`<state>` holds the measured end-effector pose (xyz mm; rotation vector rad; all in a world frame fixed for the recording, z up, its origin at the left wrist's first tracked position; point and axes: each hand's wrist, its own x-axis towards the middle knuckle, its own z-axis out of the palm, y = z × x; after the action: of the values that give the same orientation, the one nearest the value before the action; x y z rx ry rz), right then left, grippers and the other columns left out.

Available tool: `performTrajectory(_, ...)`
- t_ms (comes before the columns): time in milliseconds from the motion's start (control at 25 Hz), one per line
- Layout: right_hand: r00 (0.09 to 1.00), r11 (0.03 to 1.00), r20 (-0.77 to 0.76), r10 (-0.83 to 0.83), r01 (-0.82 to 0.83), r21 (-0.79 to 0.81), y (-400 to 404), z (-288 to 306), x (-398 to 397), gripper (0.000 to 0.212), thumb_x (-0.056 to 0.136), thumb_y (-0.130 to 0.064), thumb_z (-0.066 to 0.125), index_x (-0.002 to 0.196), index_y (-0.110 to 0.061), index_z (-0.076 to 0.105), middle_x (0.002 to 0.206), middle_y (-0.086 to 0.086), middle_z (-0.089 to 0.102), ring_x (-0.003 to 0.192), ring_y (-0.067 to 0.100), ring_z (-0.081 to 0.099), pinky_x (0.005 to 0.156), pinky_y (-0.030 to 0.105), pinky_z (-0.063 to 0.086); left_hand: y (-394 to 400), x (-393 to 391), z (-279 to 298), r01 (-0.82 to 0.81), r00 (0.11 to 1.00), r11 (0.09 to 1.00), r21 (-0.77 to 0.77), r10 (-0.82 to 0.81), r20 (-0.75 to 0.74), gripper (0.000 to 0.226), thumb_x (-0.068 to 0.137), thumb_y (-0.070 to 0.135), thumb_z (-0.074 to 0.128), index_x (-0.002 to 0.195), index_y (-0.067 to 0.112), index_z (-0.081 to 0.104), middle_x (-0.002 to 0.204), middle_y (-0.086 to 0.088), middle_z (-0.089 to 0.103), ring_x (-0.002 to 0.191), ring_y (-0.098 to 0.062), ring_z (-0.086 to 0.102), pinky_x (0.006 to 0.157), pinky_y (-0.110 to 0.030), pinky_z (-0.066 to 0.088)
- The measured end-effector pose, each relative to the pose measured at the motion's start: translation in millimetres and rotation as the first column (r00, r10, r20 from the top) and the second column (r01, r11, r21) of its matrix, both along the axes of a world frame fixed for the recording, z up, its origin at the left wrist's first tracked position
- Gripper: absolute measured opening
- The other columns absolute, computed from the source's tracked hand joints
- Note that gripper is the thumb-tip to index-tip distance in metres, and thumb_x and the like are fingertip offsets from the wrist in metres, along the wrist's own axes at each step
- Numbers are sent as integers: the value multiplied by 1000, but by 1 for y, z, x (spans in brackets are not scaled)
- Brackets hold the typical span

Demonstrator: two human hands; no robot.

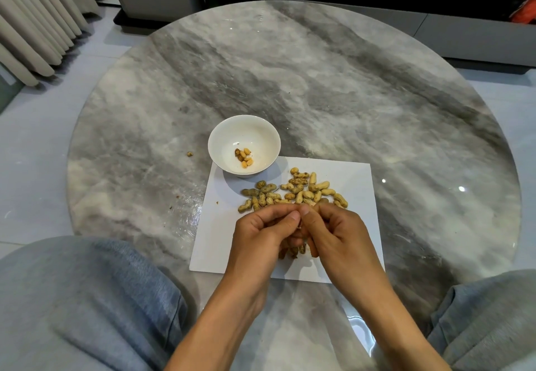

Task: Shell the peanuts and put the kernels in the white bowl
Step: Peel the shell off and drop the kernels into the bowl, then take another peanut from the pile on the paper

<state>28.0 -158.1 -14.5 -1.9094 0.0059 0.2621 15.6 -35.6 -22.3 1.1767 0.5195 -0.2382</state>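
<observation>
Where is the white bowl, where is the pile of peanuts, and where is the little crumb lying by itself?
white bowl [261, 135]: head view, bare inner wall at the far side.
pile of peanuts [298, 189]: head view, a shell mid-pile.
crumb [189, 154]: head view, its middle, on the marble left of the bowl.

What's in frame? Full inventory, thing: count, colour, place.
white bowl: one, white, on the sheet's far-left corner
kernels: a few, yellow-tan, in the bowl
unshelled peanuts: a pile, tan, on the sheet beyond the hands
shell pieces: several, brown, on the sheet under the hands
paper sheet: one, white, near table edge
table: one, round, grey marble
left hand: pinching a peanut, mostly hidden
right hand: pinching the same peanut
</observation>
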Motion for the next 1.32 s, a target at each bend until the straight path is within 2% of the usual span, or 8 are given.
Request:
performTrajectory(80,997,999,-71,-19,22,47,1,1,1,39,103,-24,51,67,-12,60,50,-9,51,47,4,45,49,16,36,1,1,0,-57,996,994,-98,50,-71,18,93,1,60,92,5,77,83,-11,74,70,-14,68,64,-22,54)
performTrajectory(240,903,944,-409,-132,241,227,-2,2,3,35,99,-27,58,70,-11,68,50,2,45,39,8,29,41,21,22,4,3,1,-177,973,938,-298,121,-196,17,94,2,55,94,0,72,87,-14,72,77,-16,70,64,-21,58)
performTrajectory(400,857,889,-453,-248,387,244,-2,-1,4,35,93,-38,65,74,-8,70,50,2,43,40,10,25,40,22,18,5,4,3,-234,956,914,-332,154,-249,22,95,0,50,102,-5,71,86,-15,71,73,-17,68,67,-23,60)
performTrajectory(480,836,862,-482,-262,427,272,0,-3,5,38,97,-40,59,81,-8,72,51,3,45,37,9,24,40,20,16,5,4,4,-254,950,900,-353,163,-267,23,96,5,52,105,-6,70,96,-17,74,84,-23,73,77,-27,61)
performTrajectory(600,802,809,-549,-234,474,347,0,-4,5,34,102,-33,53,91,-7,70,56,4,48,36,8,23,39,20,15,6,4,8,-264,947,875,-407,155,-282,29,98,12,49,113,-6,66,107,-22,73,101,-29,72,90,-34,56)
performTrajectory(880,714,691,-678,-175,580,431,-3,-2,5,24,100,-24,53,95,-5,67,59,3,46,41,9,22,39,21,15,8,4,10,-338,927,844,-417,220,-304,37,100,20,46,116,-6,65,110,-23,72,98,-28,73,91,-34,56)
performTrajectory(1080,673,619,-727,-140,632,466,0,-2,5,25,99,-25,54,93,-5,66,61,4,47,44,10,26,37,21,19,27,30,29,-371,928,783,-499,327,-176,53,101,39,41,125,-4,61,121,-19,69,120,-29,63,110,-41,42)
performTrajectory(1320,650,504,-756,-76,679,534,5,0,8,29,99,-29,52,82,-6,62,58,2,45,45,11,28,34,20,26,43,70,39,-261,959,918,-297,281,25,68,100,59,33,143,9,49,147,-6,52,145,-15,35,123,-41,20)
